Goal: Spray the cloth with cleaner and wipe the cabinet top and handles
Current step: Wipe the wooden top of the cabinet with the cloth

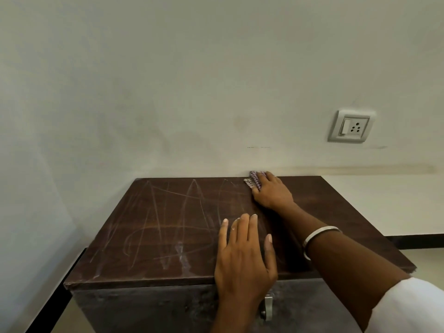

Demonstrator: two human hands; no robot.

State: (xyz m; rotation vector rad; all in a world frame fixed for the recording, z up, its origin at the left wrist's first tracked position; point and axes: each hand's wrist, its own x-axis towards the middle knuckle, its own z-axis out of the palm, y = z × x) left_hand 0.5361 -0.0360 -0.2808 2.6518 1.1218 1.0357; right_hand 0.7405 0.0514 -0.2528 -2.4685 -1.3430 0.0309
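A person leans over a dark brown cabinet top (168, 231) marked with pale streaks. The right hand (271, 191) presses a checked cloth (254, 180) flat at the far edge, against the wall, fingers spread over it. The left hand (245, 253) rests open, palm down, at the near edge, holding nothing. A metal handle (268, 306) hangs on the cabinet front just below that hand.
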